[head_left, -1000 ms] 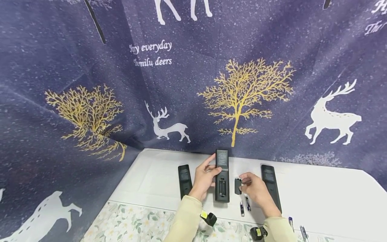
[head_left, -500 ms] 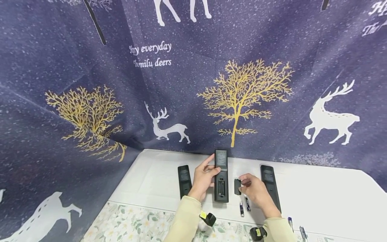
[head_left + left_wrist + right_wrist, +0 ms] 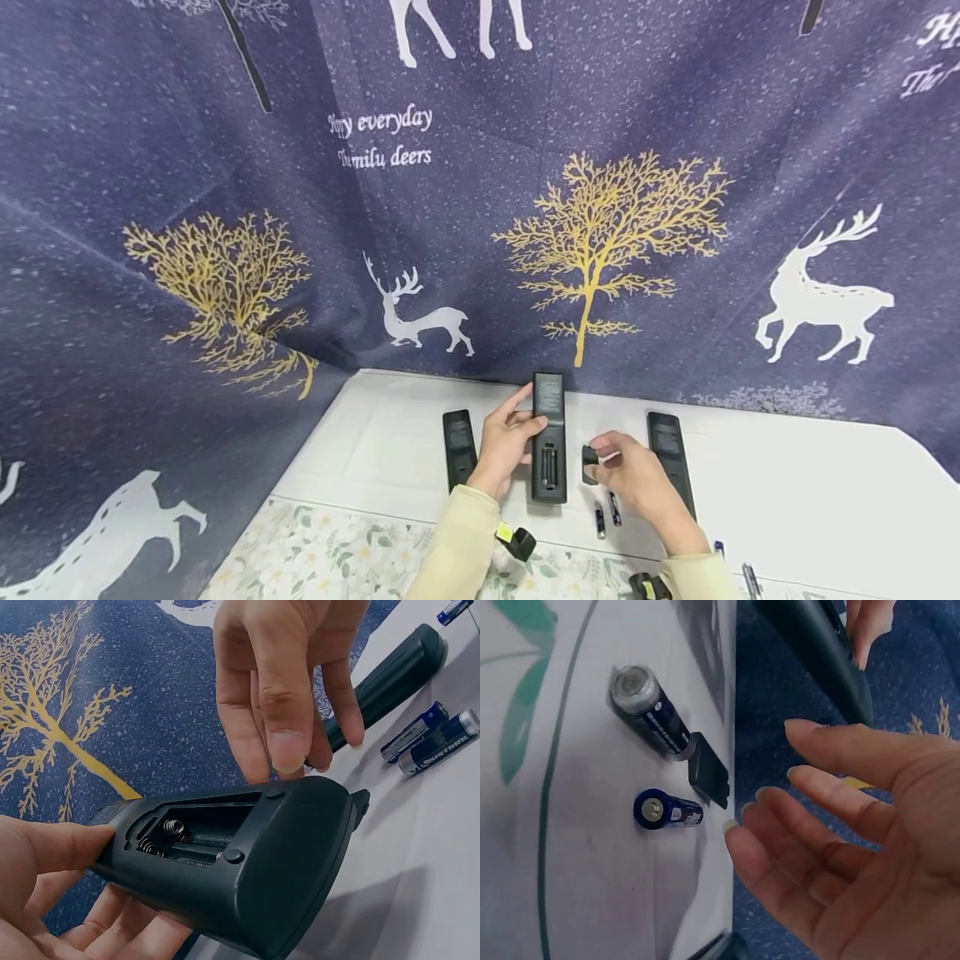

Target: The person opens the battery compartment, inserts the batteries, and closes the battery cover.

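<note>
My left hand grips a black remote control, back side up and tilted, thumb on one edge and fingers beneath. Its battery compartment is uncovered, and coil springs show inside. To the right, the small black battery cover lies on the white table beyond two batteries. My right hand hovers beside this cover with spread, loosely bent fingers and nothing between them. One blue-and-silver battery and a second blue battery lie near that hand.
A second black remote lies left of my left hand, and a third remote lies right of my right hand. More batteries rest near the front edge. A dark printed curtain hangs behind the white table.
My right hand has loosened its fingers from the battery cover, which now lies on the table. The left hand keeps the remote in nearly the same place.
</note>
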The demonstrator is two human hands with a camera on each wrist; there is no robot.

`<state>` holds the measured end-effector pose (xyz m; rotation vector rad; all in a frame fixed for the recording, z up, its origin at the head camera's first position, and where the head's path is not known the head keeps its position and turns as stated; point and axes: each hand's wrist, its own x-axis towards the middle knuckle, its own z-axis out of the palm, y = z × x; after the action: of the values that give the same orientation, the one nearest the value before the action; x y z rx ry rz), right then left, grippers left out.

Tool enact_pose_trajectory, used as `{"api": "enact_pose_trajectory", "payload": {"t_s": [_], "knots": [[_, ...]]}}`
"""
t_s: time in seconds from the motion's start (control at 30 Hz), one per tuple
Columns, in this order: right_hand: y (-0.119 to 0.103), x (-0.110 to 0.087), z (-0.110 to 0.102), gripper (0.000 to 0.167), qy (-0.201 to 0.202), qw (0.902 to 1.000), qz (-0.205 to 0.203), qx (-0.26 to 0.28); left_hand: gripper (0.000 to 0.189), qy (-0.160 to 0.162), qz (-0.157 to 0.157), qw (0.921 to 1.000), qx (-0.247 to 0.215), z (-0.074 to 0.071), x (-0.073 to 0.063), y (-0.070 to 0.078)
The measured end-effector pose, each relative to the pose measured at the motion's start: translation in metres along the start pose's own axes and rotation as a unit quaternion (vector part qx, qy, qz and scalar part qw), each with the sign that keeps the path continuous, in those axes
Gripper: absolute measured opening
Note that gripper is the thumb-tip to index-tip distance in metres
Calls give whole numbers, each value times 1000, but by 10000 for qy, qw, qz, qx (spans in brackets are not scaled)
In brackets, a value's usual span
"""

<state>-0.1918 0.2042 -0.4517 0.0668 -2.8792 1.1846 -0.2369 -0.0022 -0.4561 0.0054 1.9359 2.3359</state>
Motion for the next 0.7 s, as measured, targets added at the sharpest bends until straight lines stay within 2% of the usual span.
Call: {"api": "enact_pose_trajectory", "payload": {"t_s": [0.27,0.37,0.43,0.57,0.63,0.7], "knots": [[0,-12,-1,36,-291,9978,-476,-352,61,-13,-15,10000,-13,-1,1,-1],[3,-18,-1,35,-489,9944,-808,-468,62,28,-5,10000,-42,-2,-1,-1],[5,-23,-2,33,-582,9899,-1129,-634,62,35,30,10000,-77,-2,-1,-2],[10,-28,-4,30,-635,9745,-1848,-1106,63,35,100,9999,-94,0,-2,-1],[12,-30,-4,30,-626,9684,-2028,-1307,63,42,91,9999,-79,1,-3,0],[13,-32,-4,32,-657,9672,-1992,-1431,63,51,79,9999,-68,2,-3,0]]}}
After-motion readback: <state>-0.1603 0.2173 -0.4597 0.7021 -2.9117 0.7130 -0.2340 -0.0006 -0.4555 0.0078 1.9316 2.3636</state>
